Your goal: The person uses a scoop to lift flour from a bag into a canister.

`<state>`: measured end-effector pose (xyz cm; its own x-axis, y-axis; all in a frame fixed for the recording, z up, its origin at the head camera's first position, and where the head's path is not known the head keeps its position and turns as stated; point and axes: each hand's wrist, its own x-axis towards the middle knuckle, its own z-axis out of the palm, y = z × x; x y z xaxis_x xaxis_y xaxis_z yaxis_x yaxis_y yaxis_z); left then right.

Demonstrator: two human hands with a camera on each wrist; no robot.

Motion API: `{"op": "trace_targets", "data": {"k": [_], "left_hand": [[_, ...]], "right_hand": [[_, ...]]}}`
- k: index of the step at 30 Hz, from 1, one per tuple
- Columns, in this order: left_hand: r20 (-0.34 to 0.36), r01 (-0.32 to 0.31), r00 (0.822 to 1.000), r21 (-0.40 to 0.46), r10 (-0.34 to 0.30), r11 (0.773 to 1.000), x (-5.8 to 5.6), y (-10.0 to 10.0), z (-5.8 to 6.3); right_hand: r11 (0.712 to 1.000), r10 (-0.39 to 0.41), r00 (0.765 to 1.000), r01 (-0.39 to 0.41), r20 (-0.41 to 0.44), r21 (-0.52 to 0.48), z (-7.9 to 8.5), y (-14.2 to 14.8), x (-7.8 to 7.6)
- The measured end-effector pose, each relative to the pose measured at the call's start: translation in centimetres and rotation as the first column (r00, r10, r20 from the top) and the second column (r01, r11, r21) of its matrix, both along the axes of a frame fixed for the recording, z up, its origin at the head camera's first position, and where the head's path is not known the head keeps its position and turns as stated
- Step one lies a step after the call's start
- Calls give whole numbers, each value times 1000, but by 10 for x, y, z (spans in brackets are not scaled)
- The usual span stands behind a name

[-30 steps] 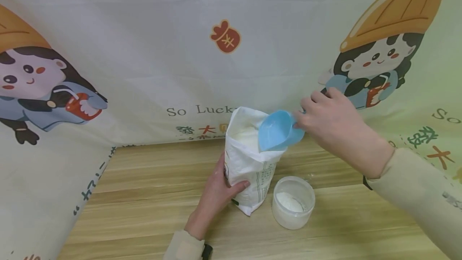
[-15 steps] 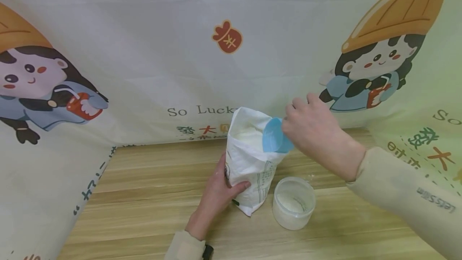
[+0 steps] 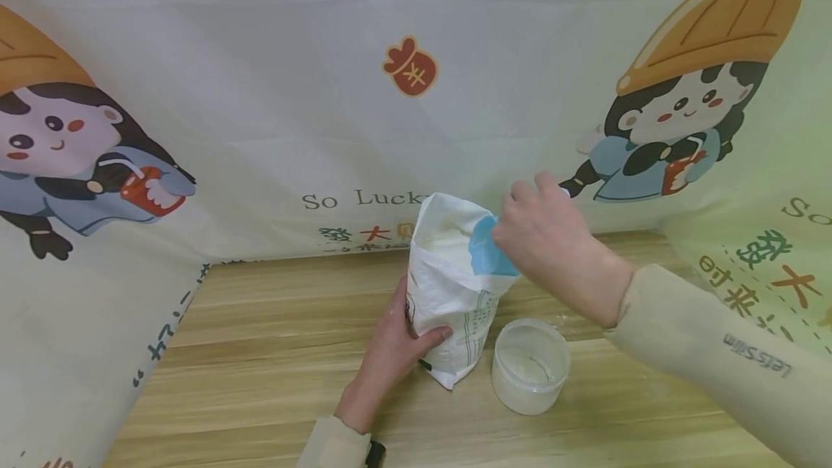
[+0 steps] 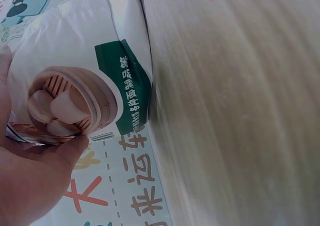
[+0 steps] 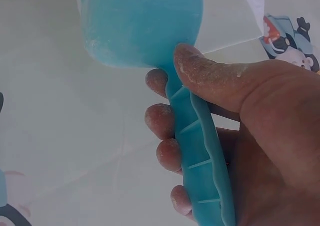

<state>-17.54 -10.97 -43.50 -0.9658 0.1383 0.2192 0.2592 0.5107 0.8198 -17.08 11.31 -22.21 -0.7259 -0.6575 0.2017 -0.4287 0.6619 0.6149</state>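
A white flour bag (image 3: pixel 448 309), its top open and white flour (image 3: pixel 451 248) showing inside, leans on the table. My left hand (image 3: pixel 393 352) grips the bag's lower left side; in the left wrist view its thumb and fingers lie against the printed steamer picture. My right hand (image 3: pixel 546 237) holds a blue scoop (image 3: pixel 489 250), whose bowl dips into the bag's mouth on the right. In the right wrist view the fingers curl round the ribbed handle (image 5: pixel 200 151), with white powder on the fingertips. A clear round tub (image 3: pixel 531 367) stands just right of the bag.
The wood-grain table (image 3: pixel 260 352) meets a printed cloth backdrop (image 3: pixel 292 92) close behind the bag, with cloth also rising at the left and right sides. A little white powder is scattered near the tub.
My right hand has moved left and slightly downward, bringing the scoop from tilted over the bag's rim deeper into its mouth. The left hand, bag and tub stay in place.
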Motion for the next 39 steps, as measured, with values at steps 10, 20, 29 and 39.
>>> {"op": "trace_targets", "data": {"k": [10,20,29,39], "left_hand": [[4,2,1000,9,-2,1000,0,0,-1],[19,-4,1000,5,4,1000,0,1,0],[10,1,1000,-3,-1,1000,0,0,0],[19,3,1000,2,-3,1000,0,1,1]], "right_hand": [[1000,15,1000,-15,-9,1,-7,-6,-4],[998,55,998,-55,-38,-15,-15,-3,-8],[996,72,997,-73,-20,-60,-21,3,-11],[984,133,989,-139,-59,-114,-32,8,-14]]}}
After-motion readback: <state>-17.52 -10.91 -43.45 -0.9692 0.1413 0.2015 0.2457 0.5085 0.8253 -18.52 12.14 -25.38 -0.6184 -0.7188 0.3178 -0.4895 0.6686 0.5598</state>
